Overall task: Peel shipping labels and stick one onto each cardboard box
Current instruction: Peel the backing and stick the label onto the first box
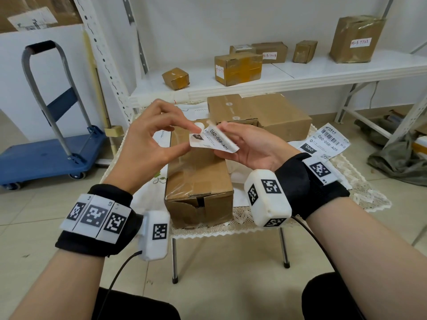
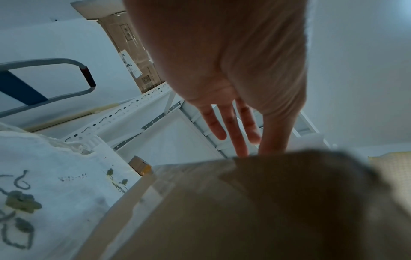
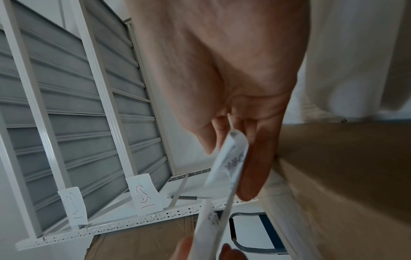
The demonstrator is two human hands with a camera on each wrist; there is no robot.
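A white shipping label [image 1: 213,140] printed 060-06B-A05 is held in the air between both hands, above a brown cardboard box [image 1: 198,181] on the small table. My left hand [image 1: 190,137] pinches the label's curled left corner between thumb and index finger. My right hand [image 1: 225,132] grips the label's right half, thumb on top and fingers underneath. In the right wrist view the label [image 3: 231,158] runs edge-on between thumb and fingers, one end curled. The left wrist view shows only the left fingers [image 2: 233,126] above the box [image 2: 244,211].
A larger cardboard box [image 1: 272,116] lies behind the first. More label sheets [image 1: 325,144] rest on the lace cloth [image 1: 360,192] at the right. Several taped boxes [image 1: 238,65] stand on the white shelf behind. A blue trolley [image 1: 46,158] stands on the floor at the left.
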